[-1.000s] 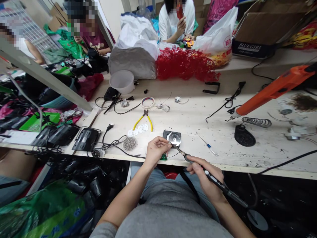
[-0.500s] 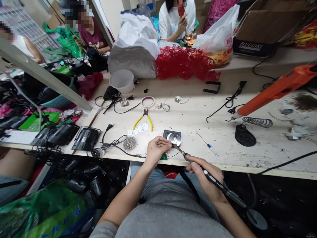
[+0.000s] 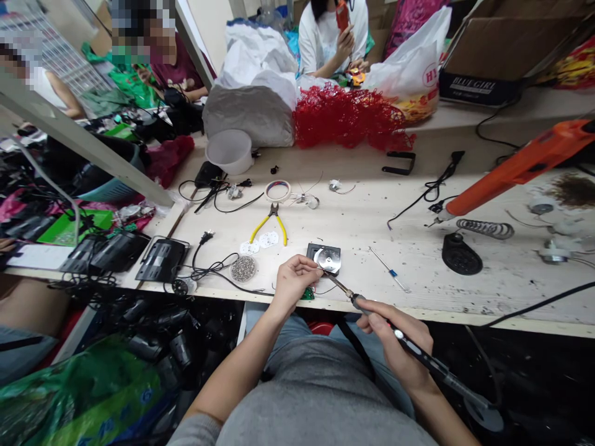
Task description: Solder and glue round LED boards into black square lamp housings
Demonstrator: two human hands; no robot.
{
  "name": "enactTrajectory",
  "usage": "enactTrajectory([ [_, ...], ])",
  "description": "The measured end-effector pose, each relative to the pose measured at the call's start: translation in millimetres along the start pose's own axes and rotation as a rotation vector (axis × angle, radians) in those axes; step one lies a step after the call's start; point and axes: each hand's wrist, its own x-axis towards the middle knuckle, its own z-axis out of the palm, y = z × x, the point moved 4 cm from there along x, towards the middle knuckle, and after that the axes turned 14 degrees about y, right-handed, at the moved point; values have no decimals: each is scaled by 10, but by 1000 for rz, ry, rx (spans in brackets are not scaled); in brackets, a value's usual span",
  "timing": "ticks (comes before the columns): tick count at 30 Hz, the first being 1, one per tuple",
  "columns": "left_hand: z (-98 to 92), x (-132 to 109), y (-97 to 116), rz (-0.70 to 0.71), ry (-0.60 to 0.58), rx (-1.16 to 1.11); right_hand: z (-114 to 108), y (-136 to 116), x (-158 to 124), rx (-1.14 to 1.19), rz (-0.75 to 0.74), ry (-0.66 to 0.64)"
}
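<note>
1. Small black square module with a shiny round metal disc (image 3: 326, 258), flat on the pale wooden bench (image 3: 418, 260) near its front edge, just ahead of the torso.
2. Left hand (image 3: 292, 282) closed on the module's left edge, fingertips pinching at the disc, probably to steady it.
3. Right hand (image 3: 395, 344) wrapped pen-style around a slim black soldering iron (image 3: 409, 347), tip slanted up-left to the disc's lower edge; contact not clear.
4. Green circuit board scrap (image 3: 307, 295) under the left hand at the bench edge.
5. Nearby: small blue-handled screwdriver (image 3: 388, 269) right, round dish of tiny metal bits (image 3: 243, 268) left, yellow-handled pliers (image 3: 271, 222) behind.
</note>
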Motion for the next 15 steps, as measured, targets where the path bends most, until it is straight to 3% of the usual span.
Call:
enactTrajectory([
  [6, 12, 2, 3, 13, 8, 2, -141, 1, -50, 35, -33, 21],
  [15, 41, -40, 75, -2, 19, -13, -160, 40, -59, 30, 11, 70],
])
